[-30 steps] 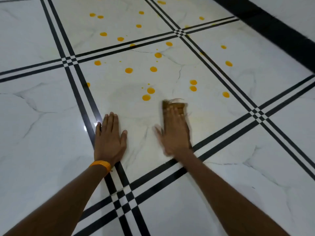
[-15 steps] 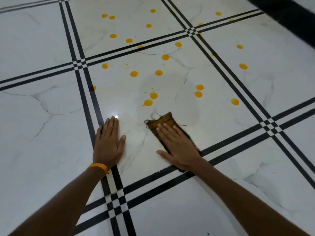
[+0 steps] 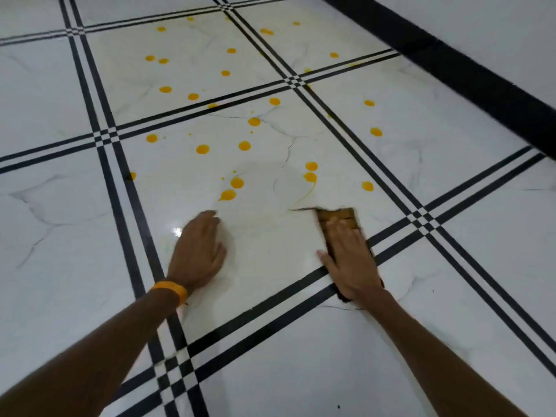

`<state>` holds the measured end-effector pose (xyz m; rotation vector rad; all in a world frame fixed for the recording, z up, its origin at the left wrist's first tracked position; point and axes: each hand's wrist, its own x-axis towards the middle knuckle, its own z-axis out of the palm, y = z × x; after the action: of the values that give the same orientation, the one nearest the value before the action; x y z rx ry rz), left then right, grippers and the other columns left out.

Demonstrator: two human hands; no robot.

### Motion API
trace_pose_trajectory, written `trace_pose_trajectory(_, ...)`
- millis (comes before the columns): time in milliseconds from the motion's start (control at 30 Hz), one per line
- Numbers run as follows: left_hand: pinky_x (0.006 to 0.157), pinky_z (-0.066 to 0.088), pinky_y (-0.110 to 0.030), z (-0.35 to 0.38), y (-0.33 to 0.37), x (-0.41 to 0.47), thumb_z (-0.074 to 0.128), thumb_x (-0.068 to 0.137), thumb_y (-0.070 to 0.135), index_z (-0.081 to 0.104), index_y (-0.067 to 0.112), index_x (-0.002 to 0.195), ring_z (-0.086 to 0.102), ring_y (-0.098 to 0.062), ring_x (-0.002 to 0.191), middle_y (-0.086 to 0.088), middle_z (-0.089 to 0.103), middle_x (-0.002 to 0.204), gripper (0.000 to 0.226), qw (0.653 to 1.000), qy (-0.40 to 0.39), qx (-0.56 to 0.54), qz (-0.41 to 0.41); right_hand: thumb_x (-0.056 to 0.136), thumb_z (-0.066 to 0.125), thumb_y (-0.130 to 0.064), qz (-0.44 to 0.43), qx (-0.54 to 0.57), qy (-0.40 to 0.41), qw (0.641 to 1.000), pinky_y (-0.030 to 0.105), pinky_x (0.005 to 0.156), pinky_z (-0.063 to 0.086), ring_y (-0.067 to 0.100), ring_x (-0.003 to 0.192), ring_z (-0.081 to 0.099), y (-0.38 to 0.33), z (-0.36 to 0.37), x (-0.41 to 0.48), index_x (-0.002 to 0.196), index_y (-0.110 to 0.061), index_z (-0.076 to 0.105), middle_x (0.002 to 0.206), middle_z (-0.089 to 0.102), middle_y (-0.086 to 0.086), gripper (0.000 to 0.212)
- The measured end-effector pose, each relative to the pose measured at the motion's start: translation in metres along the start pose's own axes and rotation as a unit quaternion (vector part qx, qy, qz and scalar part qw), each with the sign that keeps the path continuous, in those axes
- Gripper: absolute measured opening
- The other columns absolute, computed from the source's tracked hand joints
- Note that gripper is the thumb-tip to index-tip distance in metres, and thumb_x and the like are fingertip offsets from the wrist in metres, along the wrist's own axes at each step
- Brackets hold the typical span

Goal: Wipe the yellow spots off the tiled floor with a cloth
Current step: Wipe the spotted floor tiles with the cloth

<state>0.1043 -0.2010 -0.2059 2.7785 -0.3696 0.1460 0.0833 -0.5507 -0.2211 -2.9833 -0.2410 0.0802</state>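
Note:
A brown cloth (image 3: 337, 216) lies flat on the white tiled floor (image 3: 264, 254), mostly under my right hand (image 3: 350, 257), which presses it down with straight fingers. A thin yellow smear (image 3: 304, 197) curves from the cloth's left corner up to a spot (image 3: 310, 177). Several yellow spots dot the tiles beyond, the nearest pair (image 3: 227, 195) just ahead of my left hand (image 3: 197, 249). That hand rests flat on the floor, blurred, with an orange band at the wrist.
Black double grout stripes (image 3: 301, 284) cross the floor under my right wrist and beside my left forearm. A black skirting band (image 3: 469, 76) runs along the wall at the upper right.
My right hand has slid the cloth to the right, dragging a yellow streak from one spot. My left hand has shifted forward and right off the stripe. The view has moved closer.

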Motion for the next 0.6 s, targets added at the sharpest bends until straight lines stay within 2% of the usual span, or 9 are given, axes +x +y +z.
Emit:
trace_pose_trajectory(67,0.116,0.027,-0.041,0.023,0.033,0.019,0.043,0.090,0.033,0.049,-0.003,0.136,0.040,-0.035,0.137,-0.021,0.044,0.148,0.059,0.999,-0.019,-0.021,0.045,0.096,-0.003,-0.069,0.117,0.009,0.009,0.993,0.042,0.128,0.005,0.023,0.157,0.008,0.001,-0.001,-0.001,0.161,-0.010,0.011,0.169,0.013,0.010,0.089)
trace_pose_trajectory(100,0.118,0.025,-0.039,0.034,0.050,0.028,0.040,0.091,0.035,0.047,-0.002,0.139,0.038,-0.034,0.140,-0.019,0.041,0.151,0.061,0.997,-0.033,-0.032,0.056,0.095,-0.003,-0.070,0.113,0.012,0.008,0.993,0.043,0.128,0.006,0.024,0.157,0.007,-0.009,-0.001,-0.003,0.161,-0.009,0.011,0.169,0.011,0.010,0.091)
trace_pose_trajectory(200,0.119,0.027,-0.043,0.051,0.085,0.058,0.033,0.094,0.038,0.040,-0.001,0.146,0.033,-0.032,0.145,-0.018,0.035,0.156,0.065,0.995,-0.048,-0.046,0.073,0.100,0.012,-0.068,-0.062,0.005,-0.027,0.998,0.044,0.126,0.011,0.017,0.157,0.001,-0.019,0.005,-0.017,0.162,-0.013,0.011,0.170,0.008,0.003,0.082)
trace_pose_trajectory(233,0.119,0.027,-0.044,0.052,0.088,0.067,0.031,0.094,0.038,0.038,-0.001,0.147,0.032,-0.033,0.145,-0.019,0.034,0.156,0.066,0.996,-0.050,-0.042,0.066,0.102,0.014,-0.066,-0.091,0.004,-0.040,0.995,0.044,0.126,0.012,0.015,0.157,0.000,-0.008,0.003,-0.018,0.162,-0.016,0.012,0.170,0.008,0.000,0.079)
trace_pose_trajectory(267,0.119,0.026,-0.045,0.054,0.088,0.074,0.030,0.094,0.038,0.037,-0.002,0.148,0.032,-0.034,0.145,-0.020,0.034,0.156,0.067,0.996,-0.054,-0.037,0.053,0.102,0.014,-0.065,-0.073,0.012,-0.034,0.997,0.044,0.126,0.013,0.015,0.157,0.004,0.008,0.000,-0.017,0.162,-0.018,0.014,0.170,0.011,-0.001,0.077)
trace_pose_trajectory(367,0.120,0.021,-0.047,0.060,0.079,0.086,0.025,0.093,0.043,0.033,-0.005,0.148,0.028,-0.036,0.146,-0.023,0.031,0.156,0.074,0.998,-0.062,-0.019,0.027,0.100,0.002,-0.064,0.092,0.023,0.022,0.995,0.042,0.127,0.009,0.020,0.157,0.010,0.040,-0.005,-0.016,0.161,-0.016,0.018,0.167,0.011,-0.001,0.079)
trace_pose_trajectory(467,0.121,0.019,-0.045,0.068,0.072,0.082,0.024,0.096,0.045,0.029,-0.003,0.151,0.024,-0.031,0.148,-0.020,0.028,0.158,0.073,0.998,-0.054,-0.004,0.036,0.099,-0.002,-0.065,0.068,0.058,0.003,0.996,0.040,0.128,0.004,0.014,0.156,0.001,0.030,-0.002,-0.017,0.161,-0.019,0.014,0.167,0.005,-0.005,0.080)
trace_pose_trajectory(533,0.123,0.017,-0.043,0.071,0.070,0.083,0.024,0.096,0.046,0.026,-0.001,0.152,0.021,-0.028,0.150,-0.017,0.025,0.160,0.073,0.998,-0.045,0.003,0.039,0.105,0.018,-0.056,0.061,0.121,-0.009,0.991,0.041,0.128,0.009,0.014,0.156,0.005,0.035,-0.013,-0.012,0.160,-0.020,0.022,0.167,0.012,-0.006,0.066)
trace_pose_trajectory(600,0.123,0.013,-0.040,0.070,0.069,0.084,0.022,0.096,0.047,0.023,0.000,0.153,0.018,-0.026,0.151,-0.016,0.022,0.161,0.074,0.998,-0.045,0.003,0.037,0.103,0.047,-0.031,0.097,0.125,0.034,0.987,0.047,0.124,0.023,0.023,0.152,0.021,0.050,-0.024,0.000,0.156,-0.014,0.034,0.164,0.027,0.004,0.056)
